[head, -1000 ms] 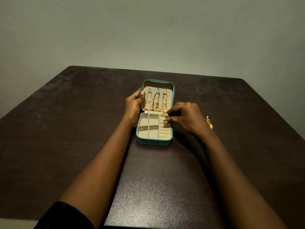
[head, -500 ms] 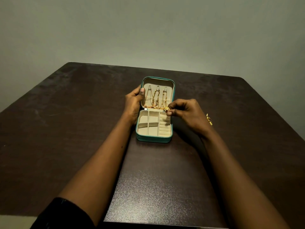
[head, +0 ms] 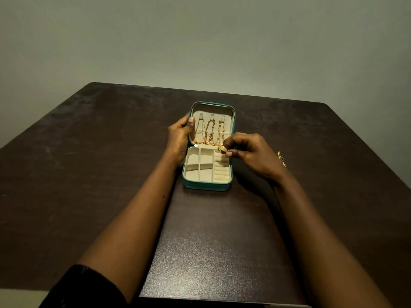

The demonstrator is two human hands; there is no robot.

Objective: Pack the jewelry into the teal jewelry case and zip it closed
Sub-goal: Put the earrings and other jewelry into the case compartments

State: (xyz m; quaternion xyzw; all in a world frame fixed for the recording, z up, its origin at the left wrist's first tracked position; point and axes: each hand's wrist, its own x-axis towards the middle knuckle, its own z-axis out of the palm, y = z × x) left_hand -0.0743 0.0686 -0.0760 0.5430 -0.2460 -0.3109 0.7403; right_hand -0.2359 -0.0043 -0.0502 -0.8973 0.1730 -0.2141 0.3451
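Fingers of her right hand pinched a gold ring (light, slippery, I'd guess) over the case, her left hand gripping its lid.

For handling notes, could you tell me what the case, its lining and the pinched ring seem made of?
Teal case: probably faux leather, matte shell. Lining: beige velvety fabric, no glare. Ring in the right hand: gold-coloured metal, glinting openwork; real gold cannot be told.
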